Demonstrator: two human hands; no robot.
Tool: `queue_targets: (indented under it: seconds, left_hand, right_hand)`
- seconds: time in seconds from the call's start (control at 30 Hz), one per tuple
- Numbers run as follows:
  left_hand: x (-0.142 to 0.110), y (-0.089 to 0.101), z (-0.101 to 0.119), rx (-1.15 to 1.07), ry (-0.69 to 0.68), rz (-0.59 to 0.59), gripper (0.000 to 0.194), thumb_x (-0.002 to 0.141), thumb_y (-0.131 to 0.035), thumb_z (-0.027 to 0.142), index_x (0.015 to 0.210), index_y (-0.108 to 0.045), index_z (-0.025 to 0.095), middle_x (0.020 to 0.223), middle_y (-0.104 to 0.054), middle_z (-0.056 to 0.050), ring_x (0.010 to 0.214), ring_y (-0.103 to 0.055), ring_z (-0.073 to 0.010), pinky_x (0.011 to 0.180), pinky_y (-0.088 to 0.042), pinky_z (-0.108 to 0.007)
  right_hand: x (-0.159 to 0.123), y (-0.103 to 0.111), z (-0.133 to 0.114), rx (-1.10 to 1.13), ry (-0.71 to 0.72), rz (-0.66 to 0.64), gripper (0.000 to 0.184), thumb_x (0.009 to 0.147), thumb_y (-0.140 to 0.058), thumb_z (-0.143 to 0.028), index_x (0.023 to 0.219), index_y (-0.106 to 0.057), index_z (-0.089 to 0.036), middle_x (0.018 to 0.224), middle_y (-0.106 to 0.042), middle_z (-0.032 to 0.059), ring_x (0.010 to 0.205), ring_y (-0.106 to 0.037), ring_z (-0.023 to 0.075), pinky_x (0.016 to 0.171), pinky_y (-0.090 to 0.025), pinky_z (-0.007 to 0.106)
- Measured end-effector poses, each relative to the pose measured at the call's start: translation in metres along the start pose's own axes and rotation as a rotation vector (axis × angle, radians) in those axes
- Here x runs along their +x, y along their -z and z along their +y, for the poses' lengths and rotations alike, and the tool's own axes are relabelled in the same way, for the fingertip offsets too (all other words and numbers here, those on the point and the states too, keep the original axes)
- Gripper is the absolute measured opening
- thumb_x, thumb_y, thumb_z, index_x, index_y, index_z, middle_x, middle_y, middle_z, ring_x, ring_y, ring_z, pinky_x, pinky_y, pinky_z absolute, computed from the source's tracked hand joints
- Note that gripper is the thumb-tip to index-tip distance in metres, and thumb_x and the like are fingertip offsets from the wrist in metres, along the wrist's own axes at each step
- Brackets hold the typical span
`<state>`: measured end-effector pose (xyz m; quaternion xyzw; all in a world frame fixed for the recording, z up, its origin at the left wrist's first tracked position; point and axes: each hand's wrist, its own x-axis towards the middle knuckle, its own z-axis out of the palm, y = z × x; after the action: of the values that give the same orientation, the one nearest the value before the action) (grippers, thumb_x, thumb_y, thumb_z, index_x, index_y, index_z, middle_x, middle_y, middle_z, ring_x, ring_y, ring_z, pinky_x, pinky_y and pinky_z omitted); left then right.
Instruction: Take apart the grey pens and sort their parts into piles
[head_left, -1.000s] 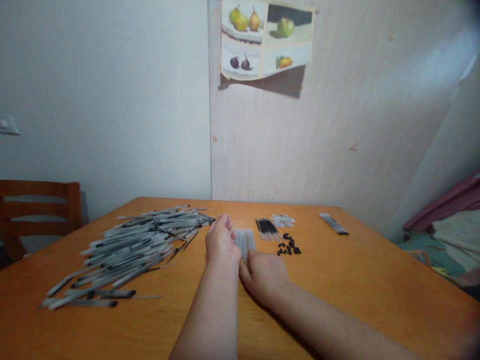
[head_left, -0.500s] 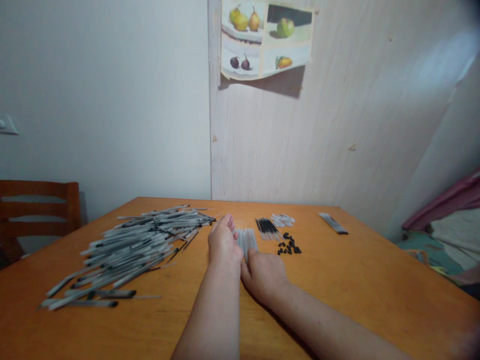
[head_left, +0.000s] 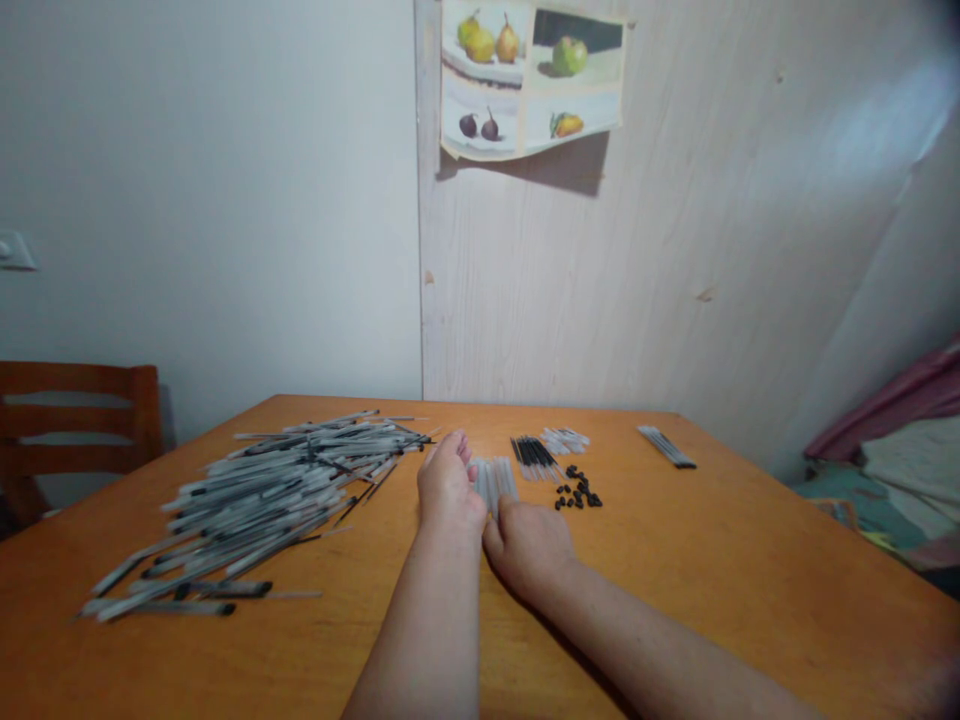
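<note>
A row of clear plastic pen barrels (head_left: 495, 474) lies side by side in front of my hands. My left hand (head_left: 448, 485) rests on its edge along the left side of the row, palm turned toward it, fingers loosely stretched and slightly curved. At the near ends of the barrels is my right hand (head_left: 531, 545), knuckles up, its fingers bent down against them; the fingertips are partly hidden. Just beyond to the right lie black-filled pen refills (head_left: 534, 455), small whitish pieces (head_left: 566, 440) and scattered black plugs (head_left: 579, 490).
A big heap of pens and pen parts (head_left: 277, 490) covers the left of the wooden table (head_left: 720, 580). A small bundle of pens (head_left: 666, 447) lies at the far right. A wooden chair (head_left: 82, 430) stands at left, and cloth (head_left: 907, 470) is piled beyond the right edge.
My hands are almost still, shifted very slightly to the right. The barrels show a little more between my hands. Nothing else has visibly moved.
</note>
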<state>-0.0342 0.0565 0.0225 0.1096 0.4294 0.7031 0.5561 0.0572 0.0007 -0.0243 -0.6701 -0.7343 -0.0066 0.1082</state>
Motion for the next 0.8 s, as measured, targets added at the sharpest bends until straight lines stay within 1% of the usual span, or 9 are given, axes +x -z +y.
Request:
queue_targets:
  seconds: [0.13, 0.3, 0.43, 0.53, 0.6, 0.7, 0.8]
  left_hand:
    - [0.000, 0.000, -0.001, 0.014, 0.003, -0.005, 0.014, 0.072, -0.067, 0.024, 0.084, -0.066, 0.018, 0.096, -0.068, -0.004, 0.088, -0.061, -0.0139, 0.069, -0.038, -0.026]
    - [0.002, 0.000, -0.004, 0.035, 0.007, -0.038, 0.016, 0.068, -0.068, 0.025, 0.082, -0.066, 0.018, 0.092, -0.068, -0.004, 0.083, -0.061, -0.0134, 0.070, -0.038, -0.027]
    - [0.000, 0.000, -0.006, 0.065, -0.004, -0.069, 0.020, 0.064, -0.072, 0.028, 0.081, -0.067, 0.017, 0.089, -0.068, -0.005, 0.081, -0.061, -0.0142, 0.071, -0.038, -0.028]
    - [-0.003, -0.001, -0.007, 0.120, -0.051, -0.094, 0.022, 0.065, -0.072, 0.029, 0.082, -0.067, 0.017, 0.088, -0.068, -0.005, 0.080, -0.061, -0.0143, 0.069, -0.038, -0.028]
    - [-0.005, -0.002, -0.008, 0.163, -0.094, -0.116, 0.020, 0.066, -0.071, 0.029, 0.082, -0.067, 0.017, 0.087, -0.068, -0.005, 0.079, -0.060, -0.0137, 0.068, -0.037, -0.027]
    - [-0.006, -0.001, -0.010, 0.225, -0.156, -0.152, 0.016, 0.069, -0.070, 0.028, 0.079, -0.066, 0.016, 0.079, -0.066, -0.003, 0.071, -0.057, -0.0125, 0.064, -0.036, -0.025]
    - [-0.006, -0.001, -0.014, 0.274, -0.224, -0.182, 0.010, 0.072, -0.068, 0.026, 0.075, -0.065, 0.017, 0.072, -0.063, -0.001, 0.066, -0.055, -0.0124, 0.062, -0.037, -0.024]
  right_hand:
    - [0.002, 0.002, 0.003, 0.024, -0.024, 0.002, 0.031, 0.093, -0.044, -0.035, 0.096, -0.067, -0.014, 0.085, -0.073, 0.0165, 0.078, -0.070, 0.0269, 0.069, -0.048, 0.034]
    - [0.003, 0.005, 0.008, 0.035, -0.048, 0.019, 0.028, 0.092, -0.044, -0.033, 0.094, -0.065, -0.015, 0.083, -0.073, 0.0149, 0.077, -0.070, 0.0279, 0.067, -0.046, 0.033]
    - [0.002, 0.009, 0.013, 0.048, -0.064, 0.054, 0.029, 0.091, -0.042, -0.033, 0.092, -0.065, -0.016, 0.083, -0.073, 0.0153, 0.077, -0.070, 0.0287, 0.063, -0.043, 0.032]
    - [0.001, 0.012, 0.018, 0.072, -0.074, 0.084, 0.028, 0.091, -0.042, -0.034, 0.092, -0.064, -0.016, 0.082, -0.072, 0.0147, 0.076, -0.068, 0.0272, 0.061, -0.038, 0.031]
    - [0.001, 0.013, 0.023, 0.100, -0.079, 0.106, 0.027, 0.090, -0.043, -0.034, 0.091, -0.064, -0.018, 0.080, -0.072, 0.0125, 0.073, -0.067, 0.0252, 0.059, -0.034, 0.030]
    - [0.001, 0.013, 0.031, 0.147, -0.098, 0.139, 0.024, 0.090, -0.045, -0.034, 0.088, -0.063, -0.019, 0.075, -0.070, 0.0087, 0.069, -0.063, 0.0212, 0.057, -0.028, 0.028]
    - [0.003, 0.017, 0.039, 0.201, -0.126, 0.169, 0.022, 0.090, -0.046, -0.032, 0.084, -0.062, -0.019, 0.075, -0.068, 0.0069, 0.066, -0.058, 0.0177, 0.057, -0.025, 0.027]
